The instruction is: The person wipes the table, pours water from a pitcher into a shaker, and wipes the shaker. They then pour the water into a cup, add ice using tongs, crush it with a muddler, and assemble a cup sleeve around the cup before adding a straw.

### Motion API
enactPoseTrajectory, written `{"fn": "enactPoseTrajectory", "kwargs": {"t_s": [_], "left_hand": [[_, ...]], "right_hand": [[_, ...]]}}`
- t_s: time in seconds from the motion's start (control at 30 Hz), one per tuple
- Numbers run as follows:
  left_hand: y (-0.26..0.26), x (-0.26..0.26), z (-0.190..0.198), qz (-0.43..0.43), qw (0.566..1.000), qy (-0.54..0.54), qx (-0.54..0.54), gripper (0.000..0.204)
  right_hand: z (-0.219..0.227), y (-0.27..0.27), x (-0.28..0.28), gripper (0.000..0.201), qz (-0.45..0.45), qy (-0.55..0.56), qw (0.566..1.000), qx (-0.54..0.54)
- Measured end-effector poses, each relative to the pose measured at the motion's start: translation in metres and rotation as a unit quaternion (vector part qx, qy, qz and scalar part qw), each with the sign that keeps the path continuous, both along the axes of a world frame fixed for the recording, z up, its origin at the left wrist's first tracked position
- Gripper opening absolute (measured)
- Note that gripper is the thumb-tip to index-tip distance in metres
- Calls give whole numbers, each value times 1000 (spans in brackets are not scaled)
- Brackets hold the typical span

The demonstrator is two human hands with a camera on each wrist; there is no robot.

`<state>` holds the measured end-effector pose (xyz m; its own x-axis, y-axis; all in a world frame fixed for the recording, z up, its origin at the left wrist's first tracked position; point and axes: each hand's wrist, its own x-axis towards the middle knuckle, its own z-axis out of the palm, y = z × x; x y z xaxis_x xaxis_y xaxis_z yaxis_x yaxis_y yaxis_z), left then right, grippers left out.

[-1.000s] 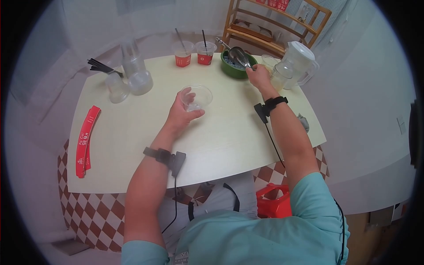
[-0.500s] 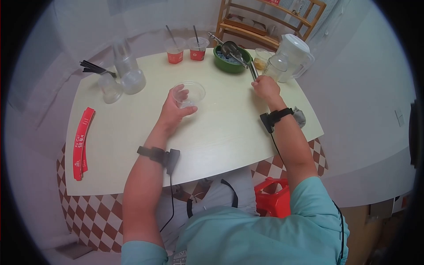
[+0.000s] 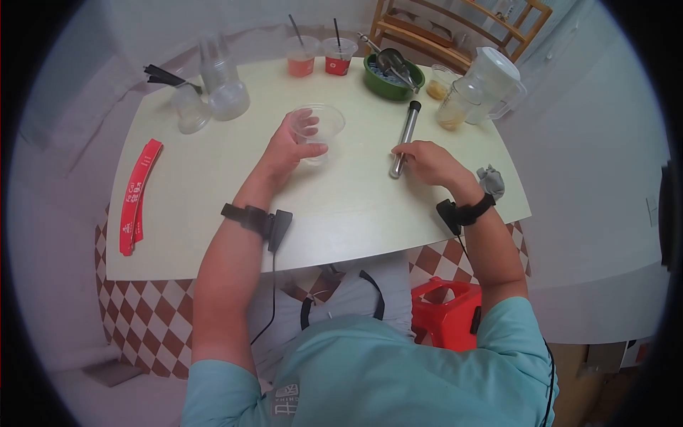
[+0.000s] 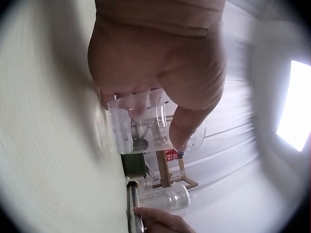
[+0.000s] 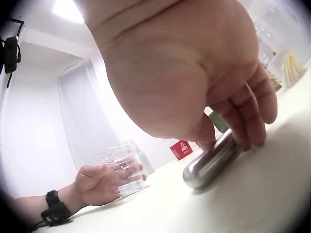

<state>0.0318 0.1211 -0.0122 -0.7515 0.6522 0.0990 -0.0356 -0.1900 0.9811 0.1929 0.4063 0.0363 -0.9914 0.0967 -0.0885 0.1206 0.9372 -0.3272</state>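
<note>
A clear plastic cup (image 3: pixel 329 127) stands in the middle of the table, and my left hand (image 3: pixel 283 154) grips its side with fingers round the back and thumb in front. To the right lies a slim steel muddler (image 3: pixel 408 130) with a black end pointing away from me. My right hand (image 3: pixel 431 164) pinches its near part between thumb and fingers. Seen from the right wrist, the rounded metal end (image 5: pixel 197 177) lies close over the tabletop, with the fingertips down at the table surface.
At the back stand a green bowl (image 3: pixel 384 87) holding a metal scoop (image 3: pixel 393 64), two red-labelled cups, a measuring cup (image 3: pixel 455 107) and a white-lidded pitcher (image 3: pixel 491 82). Stacked clear cups (image 3: pixel 226 92), black straws (image 3: pixel 167 77) and red paper strips (image 3: pixel 139 188) lie leftward. A grey cloth (image 3: pixel 491 181) sits right.
My right hand has come from beside the green bowl toward me, bringing the muddler down onto the open table. My left hand keeps its hold on the cup.
</note>
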Motion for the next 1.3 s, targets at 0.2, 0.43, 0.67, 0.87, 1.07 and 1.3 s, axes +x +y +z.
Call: {"fn": "enactPoseTrajectory", "kwargs": {"t_s": [0.2,0.43,0.67,0.87,1.07,1.3], "left_hand": [[-15,7,32,-35,998,20,37,90],[-35,-5,60,-45,996,79,-21,87],[-46,-12,48,-43,998,42,-25,95],[-44,-10,46,-36,995,92,1,105],[-38,-3,42,-22,992,120,-14,99],[-36,2,44,1,986,162,-47,100]], "right_hand": [[1,-46,4,21,136,18,985,103],[65,-49,-27,28,69,325,943,2],[135,-74,-54,27,73,552,730,-397],[115,-110,-79,23,89,346,764,-538],[94,-112,-91,28,217,341,805,-435],[101,-110,-73,33,251,423,796,-353]]}}
